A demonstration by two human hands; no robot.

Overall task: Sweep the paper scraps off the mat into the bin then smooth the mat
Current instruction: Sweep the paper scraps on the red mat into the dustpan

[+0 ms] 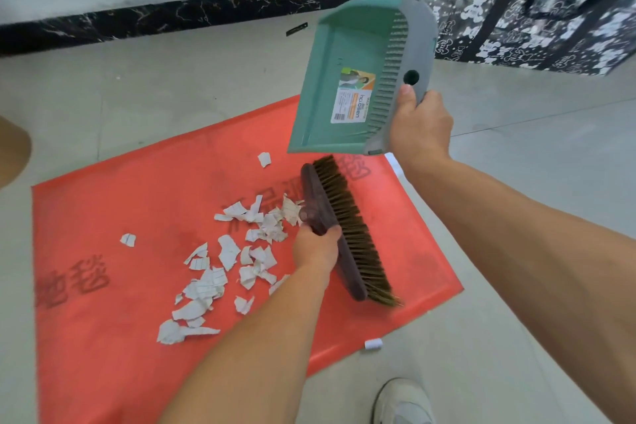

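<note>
A red mat (103, 286) with dark printed characters lies on the tiled floor. Several torn white paper scraps (213, 279) are scattered over its middle, and one scrap (264, 159) lies apart farther back. My left hand (316, 248) grips the dark brown block of a broom head (347, 234), held over the mat just right of the scraps, bristles facing right. My right hand (418, 124) holds a green dustpan (358, 79) by its grey rim, raised in the air above the mat's far right corner. The dustpan looks empty.
A small white scrap (373, 343) lies on the floor off the mat's near right edge. A black cabinet with white bear print (537, 3) stands at the back right. Black marble skirting (172, 17) runs along the wall. My shoe (402, 403) is at the bottom.
</note>
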